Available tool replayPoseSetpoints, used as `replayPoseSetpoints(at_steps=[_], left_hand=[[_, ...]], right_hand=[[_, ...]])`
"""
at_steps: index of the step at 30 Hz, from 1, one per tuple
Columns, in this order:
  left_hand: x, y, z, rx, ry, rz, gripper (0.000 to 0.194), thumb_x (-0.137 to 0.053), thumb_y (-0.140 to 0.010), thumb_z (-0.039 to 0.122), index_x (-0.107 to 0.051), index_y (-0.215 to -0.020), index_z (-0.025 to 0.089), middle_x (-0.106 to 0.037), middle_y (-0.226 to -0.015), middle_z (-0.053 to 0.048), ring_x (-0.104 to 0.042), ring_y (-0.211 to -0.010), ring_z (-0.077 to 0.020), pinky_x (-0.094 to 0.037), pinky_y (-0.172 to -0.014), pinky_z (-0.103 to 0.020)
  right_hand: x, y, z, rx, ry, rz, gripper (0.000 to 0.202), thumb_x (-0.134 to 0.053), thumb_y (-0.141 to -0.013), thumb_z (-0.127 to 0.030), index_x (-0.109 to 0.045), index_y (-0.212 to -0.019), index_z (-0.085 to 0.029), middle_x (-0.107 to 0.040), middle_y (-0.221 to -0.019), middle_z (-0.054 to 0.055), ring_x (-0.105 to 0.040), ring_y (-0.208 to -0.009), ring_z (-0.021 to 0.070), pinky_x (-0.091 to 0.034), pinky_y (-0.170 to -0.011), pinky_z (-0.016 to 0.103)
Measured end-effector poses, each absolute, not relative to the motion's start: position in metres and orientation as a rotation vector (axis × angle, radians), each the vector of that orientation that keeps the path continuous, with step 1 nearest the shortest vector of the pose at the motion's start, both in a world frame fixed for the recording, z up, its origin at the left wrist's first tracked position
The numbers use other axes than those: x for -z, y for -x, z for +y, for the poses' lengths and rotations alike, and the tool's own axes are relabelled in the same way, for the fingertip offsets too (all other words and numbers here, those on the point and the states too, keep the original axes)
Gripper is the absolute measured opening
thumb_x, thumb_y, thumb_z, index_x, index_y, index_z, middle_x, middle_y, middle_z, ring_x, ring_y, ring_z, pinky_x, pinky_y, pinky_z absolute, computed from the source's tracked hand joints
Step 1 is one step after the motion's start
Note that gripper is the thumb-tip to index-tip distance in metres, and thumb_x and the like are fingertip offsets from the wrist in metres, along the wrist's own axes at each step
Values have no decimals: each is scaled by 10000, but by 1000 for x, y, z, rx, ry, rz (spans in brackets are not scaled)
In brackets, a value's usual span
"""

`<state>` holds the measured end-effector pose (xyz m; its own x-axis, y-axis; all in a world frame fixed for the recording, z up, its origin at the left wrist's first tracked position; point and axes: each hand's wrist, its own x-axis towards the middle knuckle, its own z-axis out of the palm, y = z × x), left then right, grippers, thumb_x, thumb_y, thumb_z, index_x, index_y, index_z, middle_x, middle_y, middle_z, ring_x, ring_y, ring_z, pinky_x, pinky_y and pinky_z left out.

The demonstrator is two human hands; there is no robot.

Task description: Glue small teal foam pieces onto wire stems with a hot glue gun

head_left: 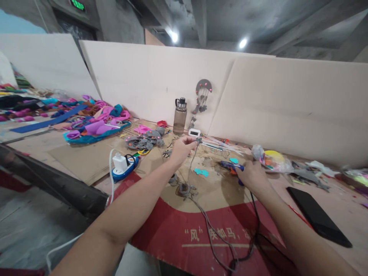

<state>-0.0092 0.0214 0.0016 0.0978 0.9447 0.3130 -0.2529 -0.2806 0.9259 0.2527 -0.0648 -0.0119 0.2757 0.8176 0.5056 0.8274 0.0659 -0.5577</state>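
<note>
My left hand [183,149] pinches a small grey felt piece [199,141], from which a grey cord hangs down to a tangled cord heap [184,189] on the cardboard [172,207]. To the right, my right hand [252,173] is wrapped round a blue glue gun [230,165] whose nozzle points left. A black cable runs down from the gun. Between the hands lie turquoise felt shapes [201,172], and another turquoise piece [234,160] is just behind the gun. Grey felt pieces with pink dots [143,140] are piled left of my left hand.
A bottle [179,117] and a small white display [194,132] stand at the back. A blue power strip [125,168] is at left, near colourful fabric [97,124]. A black phone [318,215] and bagged yellow material [273,159] are at right.
</note>
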Motion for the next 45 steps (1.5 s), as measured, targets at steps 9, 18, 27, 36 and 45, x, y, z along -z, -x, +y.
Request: replayPoseSetpoints(at_steps=[9,18,27,36,45], left_hand=[[-7,7,8,-1503,-1544,841,79,-715,-684,197,-669,-728,150,-657,-710,-18,-567,-647,-107,-444,-622,-220],[-4,5,12,-1405,-1462,780,177,-717,-705,255,-633,-802,133,-627,-657,4,-599,-566,-104,-531,-558,-247],[-8,4,6,-1331,-1407,716,209,-744,-679,255,-667,-806,109,-658,-655,-12,-608,-573,-92,-555,-605,-252],[-9,5,5,-1296,-1421,664,197,-728,-675,270,-654,-772,116,-648,-654,-1,-604,-585,-85,-564,-641,-267],[-8,5,6,-1308,-1465,676,195,-718,-686,282,-641,-764,121,-638,-648,0,-605,-575,-88,-559,-617,-260]], right_hand=[[-14,-114,-42,-903,1163,-1095,540,-699,-580,-347,-316,-949,-255,-631,-890,8,-623,-759,154,-501,-718,309],[-11,-122,-34,-524,1209,-1308,178,-580,-744,-333,-505,-863,-224,-425,-615,-76,-402,-561,123,-338,-555,267],[-18,-123,-38,-100,1349,-1507,160,-497,-870,-307,-567,-782,-193,-590,-758,33,-496,-718,178,-357,-702,315],[-15,-123,-36,60,1443,-1528,229,-458,-913,-358,-581,-805,-197,-638,-836,75,-536,-798,217,-364,-720,330],[-16,-122,-37,148,1429,-1539,251,-456,-924,-344,-578,-758,-201,-632,-779,64,-538,-762,215,-352,-694,330]])
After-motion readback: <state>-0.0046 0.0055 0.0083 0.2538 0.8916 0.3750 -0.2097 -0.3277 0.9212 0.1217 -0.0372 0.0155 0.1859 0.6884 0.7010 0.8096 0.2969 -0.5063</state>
